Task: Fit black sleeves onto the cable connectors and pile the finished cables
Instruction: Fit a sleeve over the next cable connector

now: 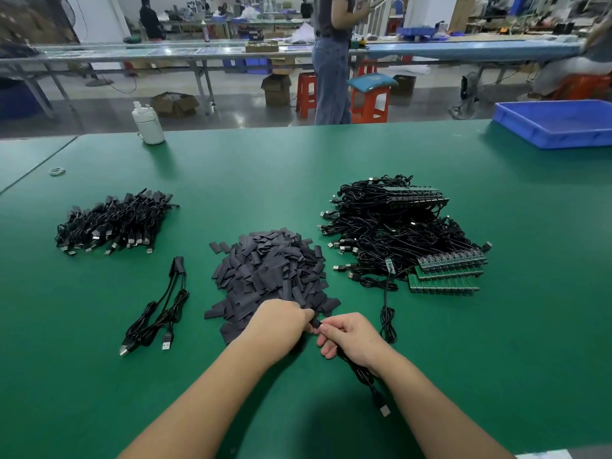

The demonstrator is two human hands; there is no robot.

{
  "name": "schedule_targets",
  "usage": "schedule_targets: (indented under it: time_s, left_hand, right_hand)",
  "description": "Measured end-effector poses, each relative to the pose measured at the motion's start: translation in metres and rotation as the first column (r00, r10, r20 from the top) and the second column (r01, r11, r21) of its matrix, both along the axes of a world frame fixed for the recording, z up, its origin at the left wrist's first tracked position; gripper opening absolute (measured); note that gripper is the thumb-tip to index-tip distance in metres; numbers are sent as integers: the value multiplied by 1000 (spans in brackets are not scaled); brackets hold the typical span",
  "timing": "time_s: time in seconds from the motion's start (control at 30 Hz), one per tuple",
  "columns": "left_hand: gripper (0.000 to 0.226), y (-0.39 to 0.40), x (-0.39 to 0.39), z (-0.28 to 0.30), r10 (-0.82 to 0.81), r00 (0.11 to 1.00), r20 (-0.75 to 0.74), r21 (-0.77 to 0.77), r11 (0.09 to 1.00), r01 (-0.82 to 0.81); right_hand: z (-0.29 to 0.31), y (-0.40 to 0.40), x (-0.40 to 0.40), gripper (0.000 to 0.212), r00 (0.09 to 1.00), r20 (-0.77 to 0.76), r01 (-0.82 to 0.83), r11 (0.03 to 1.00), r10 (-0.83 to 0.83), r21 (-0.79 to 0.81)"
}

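The left hand (pixel 281 324) and right hand (pixel 349 336) meet fingertip to fingertip over the green table (pixel 298 180), both pinching one black sleeve (pixel 316 324) between them. The right hand's fingers are also curled round a cable (pixel 364 376) that trails back under the wrist. Just beyond the fingertips lies the sleeve heap (pixel 270 276) — finished cables (pixel 114 221) are piled well off to the left, unsleeved cables (pixel 397 233) farther off to the right.
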State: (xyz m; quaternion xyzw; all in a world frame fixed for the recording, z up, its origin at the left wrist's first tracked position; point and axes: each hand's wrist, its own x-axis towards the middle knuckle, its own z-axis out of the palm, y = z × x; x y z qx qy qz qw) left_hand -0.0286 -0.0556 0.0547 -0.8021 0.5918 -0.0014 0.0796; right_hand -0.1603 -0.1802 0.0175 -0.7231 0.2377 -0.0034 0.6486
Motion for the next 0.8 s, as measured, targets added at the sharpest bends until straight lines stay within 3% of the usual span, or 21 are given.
schedule_targets:
  time_s: [0.27, 0.67, 0.73, 0.8]
  left_hand:
    - [12, 5, -4, 0, -21, 999, 25, 2, 1000, 21]
    - [21, 10, 3, -7, 34, 997, -64, -94, 995, -40]
    - [43, 12, 3, -6, 94, 966, -240, -226, 963, -150]
    - [54, 15, -3, -3, 132, 848, -513, -349, 871, -346]
  right_hand:
    - [1, 0, -1, 24, 1000, 6, 7, 1000, -8, 24]
    - [4, 3, -1, 19, 1000, -5, 25, 999, -25, 25]
    - [7, 4, -1, 18, 998, 23, 56, 994, -58, 90]
    - [12, 5, -2, 16, 988, 64, 124, 971, -139, 205]
